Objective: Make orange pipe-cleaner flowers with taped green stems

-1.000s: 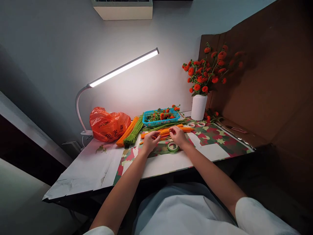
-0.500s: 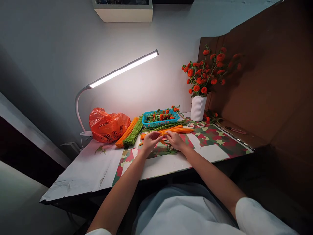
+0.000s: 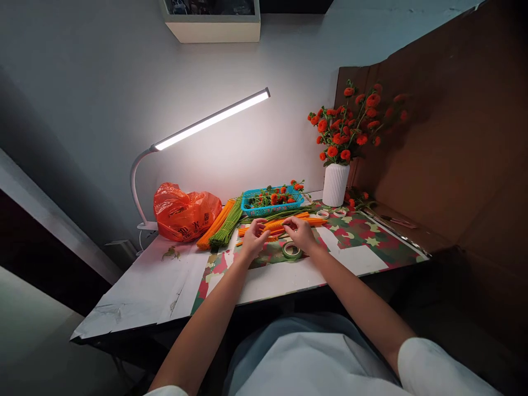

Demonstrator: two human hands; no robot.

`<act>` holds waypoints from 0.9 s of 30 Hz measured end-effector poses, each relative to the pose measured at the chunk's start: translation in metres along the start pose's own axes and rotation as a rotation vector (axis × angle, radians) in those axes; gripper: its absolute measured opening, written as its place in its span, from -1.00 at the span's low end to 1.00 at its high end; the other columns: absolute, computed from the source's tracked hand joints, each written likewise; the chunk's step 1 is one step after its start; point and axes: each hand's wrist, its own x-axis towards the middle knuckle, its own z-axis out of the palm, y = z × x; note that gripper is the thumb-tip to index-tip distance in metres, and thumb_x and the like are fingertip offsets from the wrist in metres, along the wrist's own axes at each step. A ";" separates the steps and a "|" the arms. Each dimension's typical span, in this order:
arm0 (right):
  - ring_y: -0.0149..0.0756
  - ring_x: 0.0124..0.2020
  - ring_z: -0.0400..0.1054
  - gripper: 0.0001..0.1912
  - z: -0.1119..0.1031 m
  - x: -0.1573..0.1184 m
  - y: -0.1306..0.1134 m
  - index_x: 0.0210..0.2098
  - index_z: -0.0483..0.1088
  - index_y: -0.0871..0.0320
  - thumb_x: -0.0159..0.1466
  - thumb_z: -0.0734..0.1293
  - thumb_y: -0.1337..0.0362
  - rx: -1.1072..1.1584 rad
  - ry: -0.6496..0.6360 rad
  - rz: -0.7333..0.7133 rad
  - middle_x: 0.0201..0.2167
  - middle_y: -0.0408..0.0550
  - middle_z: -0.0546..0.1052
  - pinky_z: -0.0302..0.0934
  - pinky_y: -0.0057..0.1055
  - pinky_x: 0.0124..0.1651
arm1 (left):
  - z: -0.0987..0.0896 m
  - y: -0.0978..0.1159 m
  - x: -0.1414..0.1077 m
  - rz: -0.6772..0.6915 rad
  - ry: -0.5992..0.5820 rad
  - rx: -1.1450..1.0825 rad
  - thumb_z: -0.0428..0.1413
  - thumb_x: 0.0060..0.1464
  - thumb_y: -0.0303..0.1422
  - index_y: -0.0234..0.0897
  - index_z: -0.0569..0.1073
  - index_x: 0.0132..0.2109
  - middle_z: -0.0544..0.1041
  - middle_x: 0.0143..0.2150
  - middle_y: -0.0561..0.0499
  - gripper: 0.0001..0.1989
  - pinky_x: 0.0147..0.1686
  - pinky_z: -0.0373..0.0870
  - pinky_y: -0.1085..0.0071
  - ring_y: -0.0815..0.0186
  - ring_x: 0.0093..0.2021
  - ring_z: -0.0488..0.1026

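My left hand [image 3: 254,240] hovers over the camouflage-patterned table cover, its fingers curved and thumb apart, with no object plainly in it. Close by on the right, my right hand [image 3: 301,235] has thumb and index finger pinched at the end of an orange fuzzy strip, which looks like a pipe cleaner [image 3: 275,226]. That strip lies in the gap between both hands, against more orange pipe cleaners [image 3: 317,221] behind, so its outline is hard to separate. Just below my right hand sits a roll of green tape [image 3: 292,251].
A blue basket [image 3: 272,211] of orange flowers stands at the back. To its left are green pipe cleaners [image 3: 226,226], orange bundles and an orange plastic bag [image 3: 185,214]. A white vase [image 3: 335,185] with flowers stands right, near a cardboard wall [image 3: 433,143]. A lamp [image 3: 212,118] shines above.
My hands were together at the orange piece and have moved apart, opening a gap between them. The green tape roll shows more fully. The view has shifted slightly.
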 end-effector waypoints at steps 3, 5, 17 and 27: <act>-0.30 -0.43 0.36 -0.89 0.000 -0.001 -0.003 -0.39 0.40 0.14 0.17 0.23 0.34 -0.049 -0.023 -0.040 -0.44 -0.09 0.49 0.25 -0.37 -0.32 | 0.005 0.000 -0.004 0.056 -0.137 0.075 0.14 0.02 -0.21 -0.30 0.47 -0.09 0.48 -0.42 0.04 -0.67 -0.54 0.29 0.53 0.43 -0.50 0.37; -0.24 -0.32 0.38 -0.91 0.000 -0.002 -0.006 -0.38 0.40 0.14 0.17 0.24 0.37 -0.135 0.027 -0.109 -0.37 -0.04 0.50 0.25 -0.31 -0.22 | 0.007 0.001 -0.005 0.070 -0.148 0.097 0.13 0.04 -0.20 -0.33 0.50 -0.13 0.52 -0.42 0.00 -0.68 -0.52 0.31 0.51 0.40 -0.50 0.39; -0.29 -0.44 0.37 -0.89 0.007 -0.005 0.002 -0.40 0.41 0.16 0.17 0.24 0.39 -0.192 -0.009 -0.052 -0.48 -0.08 0.51 0.22 -0.40 -0.32 | 0.006 0.006 -0.006 0.129 -0.073 0.231 0.08 0.11 -0.24 -0.31 0.52 -0.12 0.53 -0.46 0.01 -0.72 -0.51 0.35 0.47 0.38 -0.52 0.41; -0.32 -0.45 0.36 -0.87 0.005 -0.006 -0.002 -0.37 0.43 0.15 0.19 0.24 0.42 -0.169 -0.083 -0.115 -0.47 -0.09 0.50 0.20 -0.43 -0.33 | 0.003 0.002 -0.005 0.325 -0.081 0.462 0.11 0.11 -0.32 -0.26 0.54 -0.18 0.59 -0.30 -0.05 -0.82 -0.33 0.40 0.41 0.31 -0.35 0.49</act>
